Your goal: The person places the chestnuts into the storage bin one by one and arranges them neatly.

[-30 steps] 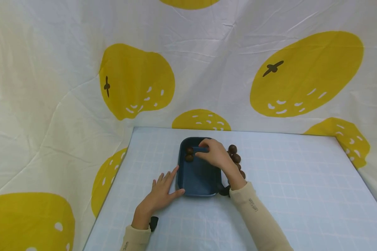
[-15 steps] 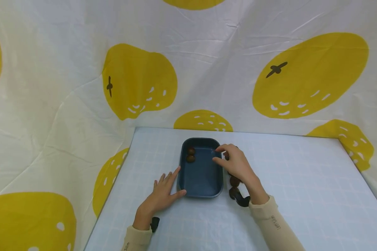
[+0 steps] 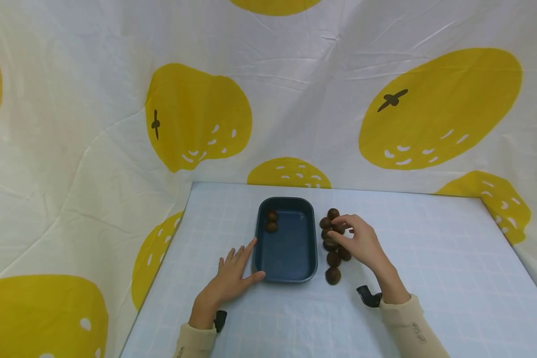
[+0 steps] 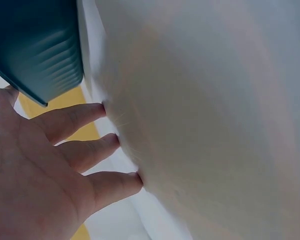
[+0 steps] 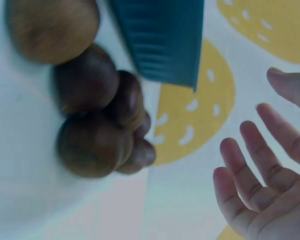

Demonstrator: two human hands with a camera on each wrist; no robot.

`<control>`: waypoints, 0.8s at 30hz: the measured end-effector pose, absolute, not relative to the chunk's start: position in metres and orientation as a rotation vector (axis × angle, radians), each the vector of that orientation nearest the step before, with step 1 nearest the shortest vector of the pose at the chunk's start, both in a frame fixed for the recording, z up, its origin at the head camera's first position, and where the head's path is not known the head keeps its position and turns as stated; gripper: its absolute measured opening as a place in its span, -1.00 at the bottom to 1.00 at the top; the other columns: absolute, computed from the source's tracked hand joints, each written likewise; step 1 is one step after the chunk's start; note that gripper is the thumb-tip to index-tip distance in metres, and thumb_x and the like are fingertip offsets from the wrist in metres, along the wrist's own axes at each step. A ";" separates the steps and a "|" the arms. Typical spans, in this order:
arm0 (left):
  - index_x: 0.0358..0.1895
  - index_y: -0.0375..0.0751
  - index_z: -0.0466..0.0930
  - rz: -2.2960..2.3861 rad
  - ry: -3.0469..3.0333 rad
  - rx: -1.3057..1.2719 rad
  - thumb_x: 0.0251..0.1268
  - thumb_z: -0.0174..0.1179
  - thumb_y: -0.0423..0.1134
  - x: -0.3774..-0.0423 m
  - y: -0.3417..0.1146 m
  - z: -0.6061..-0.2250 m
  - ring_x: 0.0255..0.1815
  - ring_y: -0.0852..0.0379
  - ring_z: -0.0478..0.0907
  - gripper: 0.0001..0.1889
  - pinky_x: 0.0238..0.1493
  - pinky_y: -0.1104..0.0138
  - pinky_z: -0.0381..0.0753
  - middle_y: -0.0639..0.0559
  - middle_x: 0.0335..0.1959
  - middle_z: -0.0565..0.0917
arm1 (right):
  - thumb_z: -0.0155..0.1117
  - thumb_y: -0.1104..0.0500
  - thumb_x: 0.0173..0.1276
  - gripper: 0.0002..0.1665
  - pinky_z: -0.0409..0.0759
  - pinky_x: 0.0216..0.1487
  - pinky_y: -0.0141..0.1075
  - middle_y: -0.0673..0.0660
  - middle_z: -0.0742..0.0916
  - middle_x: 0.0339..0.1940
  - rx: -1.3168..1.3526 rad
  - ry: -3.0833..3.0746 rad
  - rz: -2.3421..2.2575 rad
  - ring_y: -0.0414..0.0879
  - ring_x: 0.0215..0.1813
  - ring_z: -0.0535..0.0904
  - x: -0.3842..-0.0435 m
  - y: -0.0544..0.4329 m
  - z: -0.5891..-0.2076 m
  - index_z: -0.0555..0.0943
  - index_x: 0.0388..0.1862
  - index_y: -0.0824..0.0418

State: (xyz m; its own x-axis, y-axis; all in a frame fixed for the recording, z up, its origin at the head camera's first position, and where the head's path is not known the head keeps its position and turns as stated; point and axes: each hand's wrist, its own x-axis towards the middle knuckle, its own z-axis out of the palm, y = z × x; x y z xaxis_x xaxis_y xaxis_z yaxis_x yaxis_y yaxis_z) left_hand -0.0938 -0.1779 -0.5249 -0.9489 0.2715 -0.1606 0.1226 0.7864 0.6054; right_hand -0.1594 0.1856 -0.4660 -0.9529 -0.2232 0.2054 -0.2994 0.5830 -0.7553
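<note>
A dark blue rectangular tray (image 3: pixel 287 256) sits on the table with two chestnuts (image 3: pixel 271 227) at its upper left inside. My left hand (image 3: pixel 230 281) rests beside it, fingers spread, with the index finger and thumb at the tray's left side and near corner. In the left wrist view the other fingertips (image 4: pixel 132 181) touch the tablecloth. Right of the tray lies a group of several chestnuts (image 3: pixel 333 275). Over their far part hovers my right hand (image 3: pixel 362 242), thumb and fingers apart. The right wrist view shows that hand (image 5: pixel 270 190) with nothing in its grasp, near the chestnuts (image 5: pixel 92 145).
A pale checked cloth (image 3: pixel 429 258) covers the table. Behind and to the left hangs a white curtain (image 3: pixel 304 109) printed with yellow fruit. Dark wrist straps (image 3: pixel 369 297) show near both sleeves.
My right hand has moved from above the tray rightward to the chestnuts on the table, its fingers still apart. The left hand stays at the tray, and the two chestnuts in it have not moved.
</note>
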 end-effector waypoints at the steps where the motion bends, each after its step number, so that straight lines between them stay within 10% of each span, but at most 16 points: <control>1: 0.62 0.43 -0.20 0.904 2.736 0.306 0.28 0.09 0.43 -0.094 -0.178 -0.525 0.55 -0.41 -0.13 -0.06 0.35 -0.42 -0.25 -0.26 0.57 0.10 | 0.47 0.19 0.30 -0.63 0.54 0.02 0.16 0.27 0.67 -0.02 0.448 -2.713 1.315 0.21 0.00 0.61 -0.159 0.188 -0.467 0.64 0.04 0.29; 24: 0.60 0.50 -0.25 0.897 2.724 0.290 0.28 0.09 0.43 -0.093 -0.178 -0.525 0.57 -0.38 -0.16 -0.07 0.37 -0.38 -0.27 -0.23 0.58 0.08 | 0.46 0.12 0.32 -0.58 0.41 0.17 0.22 0.28 0.61 0.14 0.365 -2.831 1.297 0.24 0.17 0.51 -0.140 0.238 -0.513 0.63 0.11 0.22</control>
State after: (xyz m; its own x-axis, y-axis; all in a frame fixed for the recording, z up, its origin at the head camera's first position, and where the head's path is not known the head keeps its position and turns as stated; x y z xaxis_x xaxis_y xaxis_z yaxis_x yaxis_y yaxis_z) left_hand -0.0932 -0.1781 -0.5252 -0.9466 0.2671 -0.1808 0.1074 0.7897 0.6041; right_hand -0.1395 0.2380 -0.5133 -0.9729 -0.2072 0.1023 -0.2128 0.6308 -0.7462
